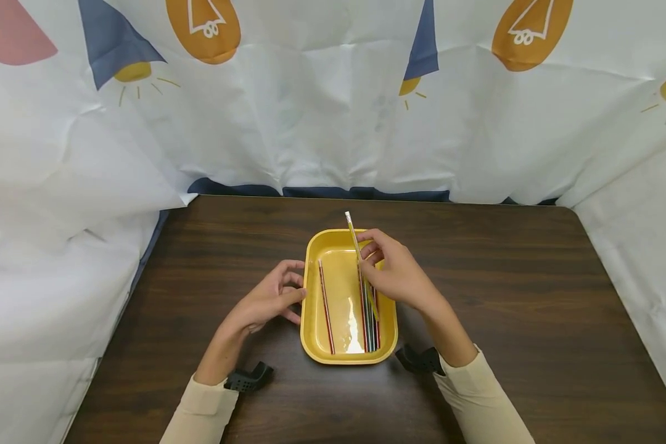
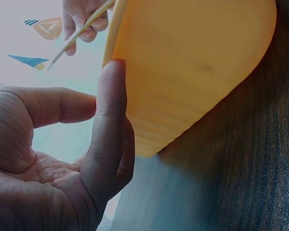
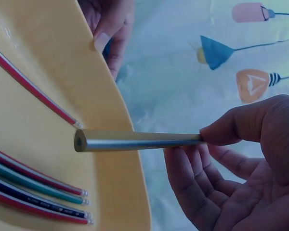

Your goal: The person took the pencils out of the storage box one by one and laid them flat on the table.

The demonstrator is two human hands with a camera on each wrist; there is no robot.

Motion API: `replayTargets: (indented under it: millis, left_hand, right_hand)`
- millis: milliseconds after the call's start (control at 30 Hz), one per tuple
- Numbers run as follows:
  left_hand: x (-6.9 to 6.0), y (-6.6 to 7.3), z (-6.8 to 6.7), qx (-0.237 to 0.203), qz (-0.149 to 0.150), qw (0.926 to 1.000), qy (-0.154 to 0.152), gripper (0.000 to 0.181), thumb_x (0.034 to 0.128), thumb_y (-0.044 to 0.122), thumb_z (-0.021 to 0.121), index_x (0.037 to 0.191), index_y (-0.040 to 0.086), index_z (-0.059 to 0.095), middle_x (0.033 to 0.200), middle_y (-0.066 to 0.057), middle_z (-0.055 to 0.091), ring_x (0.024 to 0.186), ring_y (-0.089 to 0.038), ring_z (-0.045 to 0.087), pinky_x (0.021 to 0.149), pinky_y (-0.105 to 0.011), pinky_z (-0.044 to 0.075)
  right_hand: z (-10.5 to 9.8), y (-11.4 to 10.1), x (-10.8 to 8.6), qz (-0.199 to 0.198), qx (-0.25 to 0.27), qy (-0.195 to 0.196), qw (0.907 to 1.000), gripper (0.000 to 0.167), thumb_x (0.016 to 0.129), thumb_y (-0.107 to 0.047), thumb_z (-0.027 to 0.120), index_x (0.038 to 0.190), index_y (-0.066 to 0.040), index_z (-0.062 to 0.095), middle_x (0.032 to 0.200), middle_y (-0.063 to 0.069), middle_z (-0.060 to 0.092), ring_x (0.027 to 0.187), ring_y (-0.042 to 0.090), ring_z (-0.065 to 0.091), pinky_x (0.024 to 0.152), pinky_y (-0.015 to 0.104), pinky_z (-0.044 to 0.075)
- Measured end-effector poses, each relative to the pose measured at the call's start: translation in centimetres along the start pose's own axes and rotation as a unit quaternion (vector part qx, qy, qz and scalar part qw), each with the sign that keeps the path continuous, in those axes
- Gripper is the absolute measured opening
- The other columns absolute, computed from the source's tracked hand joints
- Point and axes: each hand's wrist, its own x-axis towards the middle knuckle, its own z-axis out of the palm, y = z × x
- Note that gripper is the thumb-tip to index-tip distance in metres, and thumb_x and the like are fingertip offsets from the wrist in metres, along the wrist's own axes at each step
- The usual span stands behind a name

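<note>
The left hand (image 1: 263, 303), fingers loosely bent, is touching the outer rim of a yellow tray (image 1: 341, 296) at nine o'clock on the bench (image 1: 505, 296). Inside, a lone red pencil (image 1: 326, 305) is lying toward nine o'clock, a pencil row (image 3: 38, 182) toward four. The right hand (image 1: 396, 268), at one o'clock, is pinching a yellow pencil (image 3: 135, 141), its far end pointing toward eleven.

Shows lamp-printed white cloth (image 1: 322, 129) hanging behind the brown wood-grain table (image 1: 533, 320). Spreads in white along the table's left and right sides.
</note>
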Motion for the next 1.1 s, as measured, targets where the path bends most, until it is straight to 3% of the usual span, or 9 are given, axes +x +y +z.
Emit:
replayTargets:
  millis: [267,533,700,867,1100]
  left_hand:
    - [0.0,0.2,-0.2,0.0,0.003,1.0,-0.002,0.065,0.1017,0.006,0.061,0.156,0.003,0.027,0.13,-0.03,0.051,0.099,-0.03,0.071,0.07,-0.047,0.069]
    - [0.0,0.0,-0.3,-0.001,0.0,1.0,0.001,0.064,0.1019,0.006,0.061,0.156,0.004,0.028,0.131,-0.03,0.051,0.099,-0.029,0.072,0.07,-0.047,0.069]
    - [0.1,-0.3,-0.2,-0.007,0.0,1.0,-0.002,0.064,0.1022,0.005,0.061,0.156,0.005,0.027,0.13,-0.03,0.051,0.099,-0.029,0.072,0.07,-0.047,0.069]
    - [0.3,-0.4,0.2,-0.012,0.005,0.9999,-0.006,0.064,0.1022,0.005,0.06,0.157,0.006,0.027,0.129,-0.03,0.052,0.099,-0.03,0.073,0.068,-0.047,0.069]
    - [0.0,0.0,0.1,-0.009,-0.001,1.0,-0.002,0.066,0.1016,0.006,0.061,0.158,0.008,0.026,0.128,-0.029,0.053,0.097,-0.028,0.072,0.068,-0.047,0.069]
  right_hand:
    - [-0.7,1.4,-1.1,-0.001,0.082,0.037,0.996,0.046,0.1,-0.006,0.062,0.145,-0.005,0.058,0.118,0.017,0.065,0.095,0.026,0.065,0.068,0.03,0.064]
    - [-1.8,3.8,-2.4,-0.003,0.155,0.087,0.9841,0.045,0.101,-0.004,0.064,0.145,-0.004,0.055,0.119,0.025,0.062,0.092,0.022,0.064,0.07,0.036,0.067]
    - [-2.6,5.0,-3.2,0.008,0.16,0.106,0.9813,0.044,0.102,-0.006,0.062,0.144,-0.002,0.052,0.12,0.026,0.059,0.091,0.016,0.064,0.07,0.033,0.066]
    - [-3.2,5.9,-3.8,0.03,0.165,0.131,0.9771,0.043,0.103,-0.006,0.061,0.144,-0.001,0.05,0.115,0.015,0.06,0.09,0.011,0.065,0.071,0.032,0.066]
    - [-3.5,6.5,-3.9,0.025,0.16,0.13,0.9783,0.043,0.103,-0.006,0.062,0.143,0.0,0.051,0.117,0.02,0.059,0.092,0.011,0.064,0.07,0.029,0.065]
